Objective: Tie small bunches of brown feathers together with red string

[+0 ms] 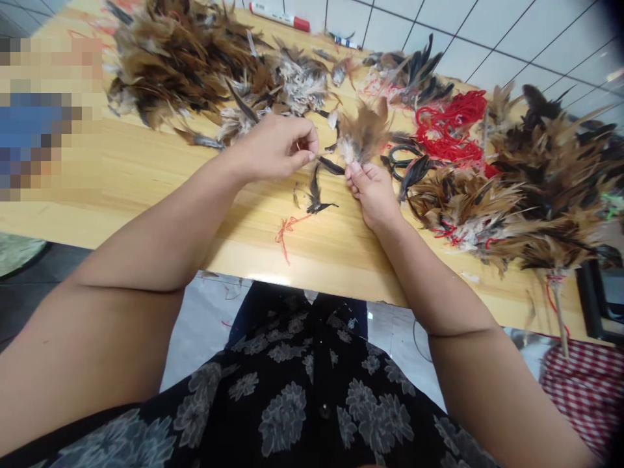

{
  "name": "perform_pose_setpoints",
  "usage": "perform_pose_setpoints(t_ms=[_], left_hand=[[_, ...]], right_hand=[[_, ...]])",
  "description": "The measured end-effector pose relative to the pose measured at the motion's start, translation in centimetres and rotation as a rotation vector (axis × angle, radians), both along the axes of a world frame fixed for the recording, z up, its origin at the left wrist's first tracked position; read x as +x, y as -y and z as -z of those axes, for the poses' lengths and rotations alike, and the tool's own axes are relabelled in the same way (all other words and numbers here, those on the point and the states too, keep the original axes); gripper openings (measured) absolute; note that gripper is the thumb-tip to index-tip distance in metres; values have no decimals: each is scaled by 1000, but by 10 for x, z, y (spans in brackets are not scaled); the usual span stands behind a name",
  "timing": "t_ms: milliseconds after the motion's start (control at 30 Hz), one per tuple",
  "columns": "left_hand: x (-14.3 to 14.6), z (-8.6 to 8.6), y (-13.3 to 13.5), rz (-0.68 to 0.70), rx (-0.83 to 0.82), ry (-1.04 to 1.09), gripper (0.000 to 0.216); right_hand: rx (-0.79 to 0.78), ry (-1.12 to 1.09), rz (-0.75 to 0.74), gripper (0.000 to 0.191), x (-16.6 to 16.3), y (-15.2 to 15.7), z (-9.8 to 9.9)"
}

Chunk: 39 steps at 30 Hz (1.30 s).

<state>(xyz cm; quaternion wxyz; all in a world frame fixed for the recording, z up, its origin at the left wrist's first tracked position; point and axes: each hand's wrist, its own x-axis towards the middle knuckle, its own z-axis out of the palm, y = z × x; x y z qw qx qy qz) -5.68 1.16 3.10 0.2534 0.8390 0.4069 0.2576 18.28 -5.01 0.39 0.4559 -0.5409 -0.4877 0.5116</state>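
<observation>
My right hand pinches the pale, downy base of a small bunch of brown feathers, whose tips fan upward. To its left, my left hand is closed, thumb against fingers. A thin pale sliver shows at those fingertips, too small to name. Below and between the hands, a few loose dark feathers lie on the wooden table. A tangled piece of red string rests nearer the front edge. Dark-handled scissors lie just right of my right hand, partly covered by feathers.
A large heap of brown feathers covers the back left. Tied feather bundles crowd the right side, beside a heap of red cord. A red-capped marker lies by the tiled wall. Checked cloth is at lower right.
</observation>
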Motion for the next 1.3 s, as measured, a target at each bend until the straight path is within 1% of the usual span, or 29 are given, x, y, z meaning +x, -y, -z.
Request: perform_pose_setpoints(t_ms=[133, 267, 433, 567, 700, 767, 867, 933, 967, 1033, 1100, 1133, 1200, 1300], left_hand=[[11, -6, 16, 49, 57, -8, 8], [13, -2, 17, 70, 120, -7, 4], [16, 1, 16, 104, 307, -97, 16], [25, -2, 21, 74, 288, -145, 20], [35, -5, 28, 28, 174, -20, 19], [36, -8, 31, 26, 154, 6, 17], [29, -12, 33, -21, 287, 21, 4], [21, -13, 31, -113, 362, 96, 8], [18, -13, 29, -160, 362, 149, 11], [14, -8, 23, -219, 287, 233, 13], [15, -1, 18, -216, 195, 248, 10], [17, 3, 16, -187, 142, 232, 8], [24, 10, 15, -108, 18, 217, 11], [37, 15, 21, -31, -203, 282, 14]], right_hand=[[-4, 24, -6, 52, 1, -2, 4], [9, 48, -18, 49, 1, -4, 6], [24, 50, -66, 45, 2, -3, 4], [10, 49, -112, 42, 2, -4, 3], [12, 71, -136, 40, 1, -5, 6], [20, 65, -136, 41, 0, -4, 7], [15, 4, -115, 45, 1, -5, 6], [-9, -54, -89, 49, 4, -6, 4], [-26, -82, -75, 51, 5, -7, 3], [-56, -128, -59, 53, 8, -8, 1], [-67, -150, -59, 53, 9, -8, 1], [-63, -151, -60, 52, 9, -8, 1], [-39, -130, -72, 50, 7, -8, 4], [28, -74, -116, 48, 5, -7, 11]])
